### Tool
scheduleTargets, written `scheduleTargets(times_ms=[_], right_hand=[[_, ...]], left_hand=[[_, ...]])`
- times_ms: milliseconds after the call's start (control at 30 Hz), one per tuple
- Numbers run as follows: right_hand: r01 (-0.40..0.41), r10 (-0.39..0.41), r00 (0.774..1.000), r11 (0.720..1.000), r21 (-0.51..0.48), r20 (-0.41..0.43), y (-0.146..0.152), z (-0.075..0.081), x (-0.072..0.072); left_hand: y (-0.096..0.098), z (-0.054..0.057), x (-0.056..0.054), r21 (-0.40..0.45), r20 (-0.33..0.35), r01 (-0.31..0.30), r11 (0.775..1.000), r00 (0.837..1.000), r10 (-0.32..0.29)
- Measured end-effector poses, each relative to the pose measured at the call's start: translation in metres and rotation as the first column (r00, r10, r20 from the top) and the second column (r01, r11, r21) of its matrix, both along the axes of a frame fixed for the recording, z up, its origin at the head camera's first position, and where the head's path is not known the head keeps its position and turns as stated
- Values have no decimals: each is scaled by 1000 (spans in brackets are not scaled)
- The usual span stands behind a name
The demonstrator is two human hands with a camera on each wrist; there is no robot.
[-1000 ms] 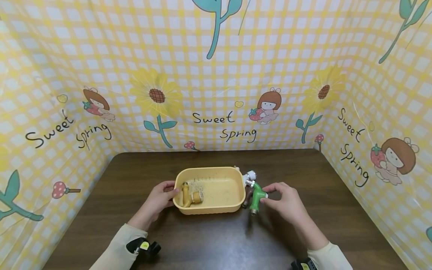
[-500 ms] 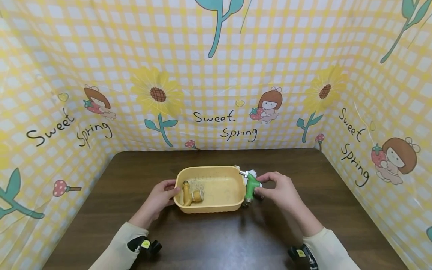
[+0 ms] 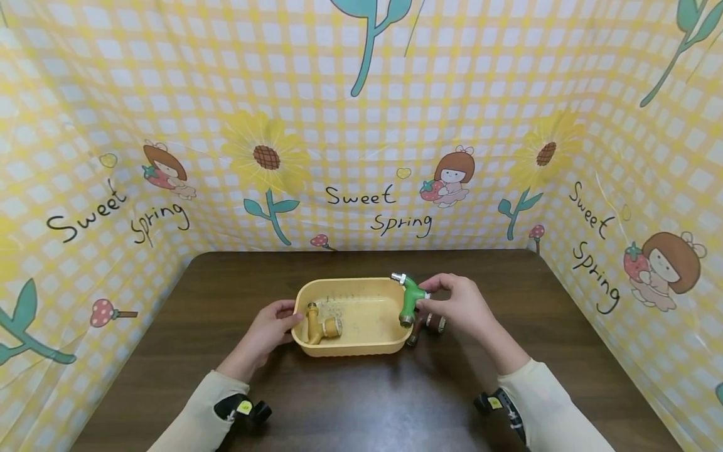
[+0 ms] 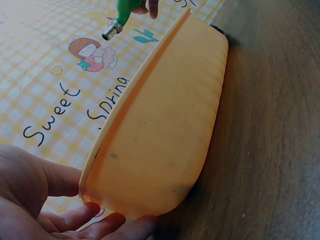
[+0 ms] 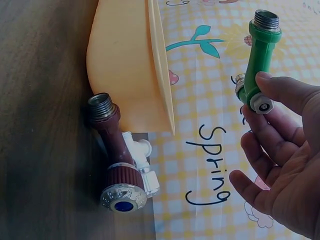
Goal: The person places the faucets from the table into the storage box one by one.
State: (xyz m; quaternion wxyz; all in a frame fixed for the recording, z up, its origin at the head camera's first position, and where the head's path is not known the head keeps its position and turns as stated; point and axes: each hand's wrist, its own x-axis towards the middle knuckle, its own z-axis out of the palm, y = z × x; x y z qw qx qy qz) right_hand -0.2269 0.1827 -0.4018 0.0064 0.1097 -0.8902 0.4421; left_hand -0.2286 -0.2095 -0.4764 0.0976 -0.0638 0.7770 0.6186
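Note:
My right hand point(image 3: 462, 306) pinches a green angle valve point(image 3: 411, 300) between thumb and fingers, raised over the right rim of the yellow plastic tub point(image 3: 361, 351). In the right wrist view the green valve shows a threaded metal end up and a small white nut near the fingertips. My left hand point(image 3: 270, 328) grips the tub's left end, thumb at the rim and fingers against the outer wall, as the left wrist view shows. Inside the tub, at its left, lies a mustard-yellow angle valve point(image 3: 323, 329) with a round knob.
Just right of the tub lie a dark red-brown angle valve point(image 5: 117, 145) with a silver-capped knob and a white valve point(image 5: 145, 160). The brown wooden table point(image 3: 339, 408) is enclosed by checked yellow-and-white cloth point(image 3: 361, 144) at the back and sides.
My right hand has carried the green valve up and left, from beside the tub to over its right rim. The left hand stays on the tub.

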Motion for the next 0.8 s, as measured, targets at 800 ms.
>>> scheduleTargets(times_ms=[800], right_hand=[[-5, 5, 999, 1000, 6, 43, -29, 4, -31]], left_hand=[[0, 0, 1, 6, 1, 2, 1000, 1000, -2]])
